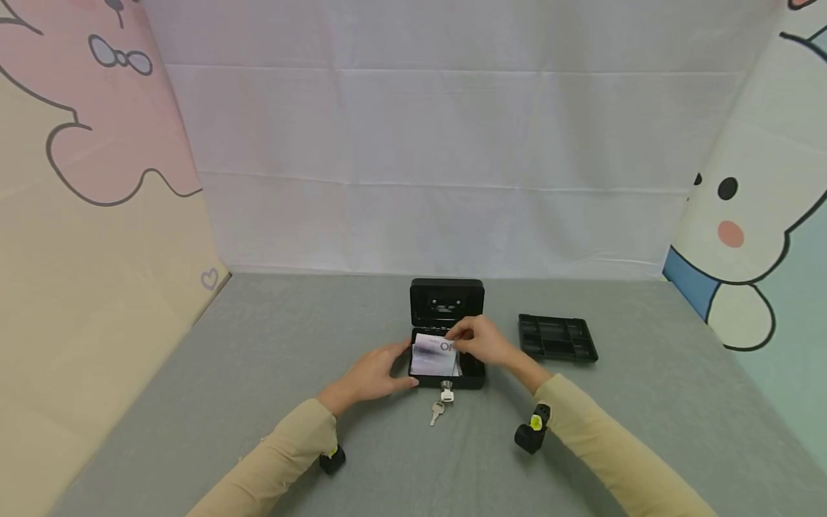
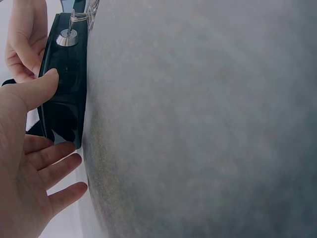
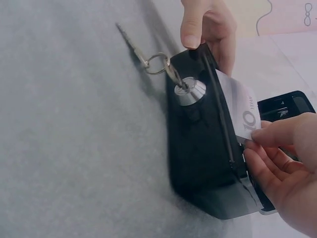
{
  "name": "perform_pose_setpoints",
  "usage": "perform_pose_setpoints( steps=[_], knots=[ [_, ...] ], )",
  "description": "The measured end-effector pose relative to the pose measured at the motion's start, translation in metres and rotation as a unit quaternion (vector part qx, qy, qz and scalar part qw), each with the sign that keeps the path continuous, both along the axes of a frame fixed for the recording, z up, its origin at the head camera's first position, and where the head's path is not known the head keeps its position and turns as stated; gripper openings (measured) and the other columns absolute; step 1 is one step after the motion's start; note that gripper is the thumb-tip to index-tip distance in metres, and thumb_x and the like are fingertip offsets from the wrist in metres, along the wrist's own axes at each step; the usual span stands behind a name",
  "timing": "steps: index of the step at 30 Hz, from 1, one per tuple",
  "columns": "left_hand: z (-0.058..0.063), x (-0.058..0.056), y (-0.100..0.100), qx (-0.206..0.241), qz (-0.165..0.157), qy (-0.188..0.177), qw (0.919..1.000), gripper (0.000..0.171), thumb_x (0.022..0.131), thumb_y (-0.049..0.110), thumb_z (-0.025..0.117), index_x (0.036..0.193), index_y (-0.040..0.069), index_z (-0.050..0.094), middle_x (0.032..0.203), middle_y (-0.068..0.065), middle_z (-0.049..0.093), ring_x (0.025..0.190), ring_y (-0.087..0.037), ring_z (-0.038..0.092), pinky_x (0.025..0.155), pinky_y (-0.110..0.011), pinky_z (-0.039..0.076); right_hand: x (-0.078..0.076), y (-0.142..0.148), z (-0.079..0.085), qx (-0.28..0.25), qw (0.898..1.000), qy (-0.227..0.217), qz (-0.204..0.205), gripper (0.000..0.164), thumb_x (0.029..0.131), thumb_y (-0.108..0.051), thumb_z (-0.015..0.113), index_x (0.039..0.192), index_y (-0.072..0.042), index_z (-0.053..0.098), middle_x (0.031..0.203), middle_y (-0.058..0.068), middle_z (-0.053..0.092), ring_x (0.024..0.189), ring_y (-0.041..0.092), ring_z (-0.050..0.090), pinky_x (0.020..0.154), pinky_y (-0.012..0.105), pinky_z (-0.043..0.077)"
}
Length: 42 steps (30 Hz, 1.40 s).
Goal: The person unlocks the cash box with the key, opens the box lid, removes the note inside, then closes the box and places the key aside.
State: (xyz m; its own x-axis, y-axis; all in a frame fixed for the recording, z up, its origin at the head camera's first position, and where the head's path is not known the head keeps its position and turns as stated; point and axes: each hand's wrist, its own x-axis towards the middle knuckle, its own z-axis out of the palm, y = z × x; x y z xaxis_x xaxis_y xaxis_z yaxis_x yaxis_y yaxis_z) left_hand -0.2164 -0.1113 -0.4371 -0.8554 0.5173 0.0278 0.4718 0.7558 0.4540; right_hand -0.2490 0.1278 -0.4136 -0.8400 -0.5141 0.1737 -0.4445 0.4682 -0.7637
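A black cash box sits on the table with its lid raised. Inside it lie purplish banknotes, the top one printed with a 10. My right hand pinches the edge of that banknote between thumb and fingers, at the box's open top. At the box's left side is my left hand. Its thumb touches the front face near the corner, and its other fingers spread along the side, fairly straight, in the left wrist view. A key stands in the front lock, with a second key hanging from its ring.
Right of the box, a black compartment tray lies on the grey tabletop. A white cloth wall rises behind the table, and printed cartoon cloths stand at both sides.
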Motion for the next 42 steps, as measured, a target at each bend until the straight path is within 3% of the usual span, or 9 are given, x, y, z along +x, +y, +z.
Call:
perform_pose_setpoints(
  steps=[8,12,21,27,37,42],
  knots=[
    [0.0,-0.001,0.0,-0.004,-0.001,0.003,1.0,0.074,0.082,0.041,0.064,0.137,-0.002,0.037,0.134,-0.016,0.045,0.122,-0.029,0.044,0.098,-0.043,0.038,-0.001,0.005,0.006,-0.038,0.998,-0.054,-0.001,0.015,0.083,0.003,0.06,0.095,0.006,0.067,0.09,0.016,0.064,0.075,0.023,0.062,0.069,0.042,0.053],
    [-0.001,-0.002,-0.001,-0.002,-0.003,0.003,1.0,0.075,0.082,0.041,0.064,0.137,-0.002,0.036,0.134,-0.016,0.045,0.122,-0.03,0.043,0.098,-0.043,0.038,-0.003,0.011,0.012,-0.045,0.997,-0.062,-0.004,0.016,0.084,0.001,0.058,0.098,0.006,0.066,0.093,0.017,0.063,0.079,0.027,0.061,0.072,0.045,0.051],
    [-0.002,-0.003,-0.002,-0.002,-0.01,0.02,0.9997,0.074,0.081,0.04,0.065,0.135,-0.003,0.038,0.133,-0.017,0.046,0.121,-0.03,0.044,0.099,-0.042,0.038,0.002,0.026,0.031,-0.023,0.997,-0.066,-0.037,0.016,0.086,-0.003,0.059,0.099,-0.001,0.067,0.092,0.01,0.063,0.079,0.018,0.059,0.071,0.046,0.05],
    [-0.001,-0.002,-0.002,0.004,-0.012,0.017,0.9998,0.074,0.081,0.04,0.064,0.135,-0.003,0.038,0.134,-0.018,0.045,0.122,-0.031,0.044,0.099,-0.042,0.038,0.007,0.038,0.041,-0.021,0.997,-0.066,-0.034,0.018,0.087,-0.004,0.057,0.102,0.001,0.066,0.094,0.012,0.063,0.083,0.025,0.06,0.073,0.046,0.05],
    [-0.002,-0.002,-0.002,-0.002,-0.012,0.018,0.9998,0.074,0.081,0.041,0.064,0.136,-0.003,0.038,0.134,-0.016,0.045,0.122,-0.029,0.044,0.098,-0.041,0.038,0.011,0.063,0.047,-0.011,0.998,-0.054,-0.033,0.019,0.087,-0.004,0.058,0.103,0.002,0.066,0.097,0.014,0.063,0.084,0.023,0.061,0.069,0.03,0.051],
    [-0.003,-0.002,-0.002,-0.004,-0.007,0.01,0.9999,0.074,0.082,0.041,0.064,0.136,-0.003,0.037,0.135,-0.016,0.044,0.123,-0.028,0.043,0.099,-0.041,0.037,0.017,0.076,0.05,-0.02,0.997,-0.066,-0.041,0.019,0.087,-0.006,0.059,0.103,0.002,0.066,0.098,0.014,0.063,0.086,0.024,0.061,0.076,0.039,0.051]
  ],
)
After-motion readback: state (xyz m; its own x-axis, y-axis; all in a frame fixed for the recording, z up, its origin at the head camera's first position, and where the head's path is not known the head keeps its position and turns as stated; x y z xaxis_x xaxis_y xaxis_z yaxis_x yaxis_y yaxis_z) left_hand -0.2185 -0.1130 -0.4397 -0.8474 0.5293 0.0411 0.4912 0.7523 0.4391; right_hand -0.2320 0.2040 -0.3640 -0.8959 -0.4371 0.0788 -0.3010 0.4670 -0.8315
